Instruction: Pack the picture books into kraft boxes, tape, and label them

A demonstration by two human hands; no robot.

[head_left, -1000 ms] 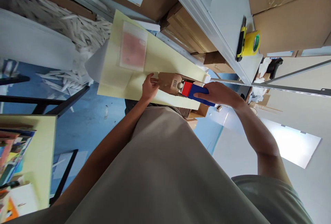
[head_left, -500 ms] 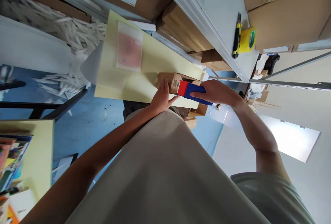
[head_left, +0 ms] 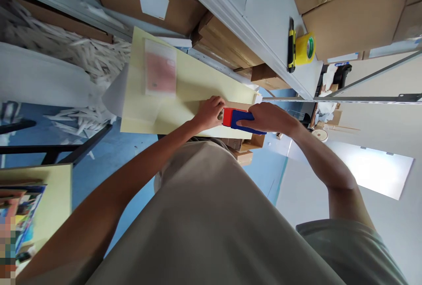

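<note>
Block, red and blue (head_left: 249,120), lies in the grip of the right hand (head_left: 268,117), fingers wrapped over its blue end and thumb along the face. Its red end points toward the left hand (head_left: 208,112), whose fingers curl at the end of a cardboard box (head_left: 238,106); from where I stand, I cannot tell whether they clasp it or merely rest there. For good control, brace the box with the left palm, guide the block in line with its long side, apply even pressure, and position the left fingertips clear of the red end.

Surface: pale yellow tabletop (head_left: 187,94), bearing a pink-printed packet (head_left: 160,70) well left of the box. Room: metal shelf (head_left: 268,21) with cutter (head_left: 291,50) beside yellow tape (head_left: 300,50); paper strips (head_left: 112,59) heaped at left; blue floor (head_left: 138,149).
</note>
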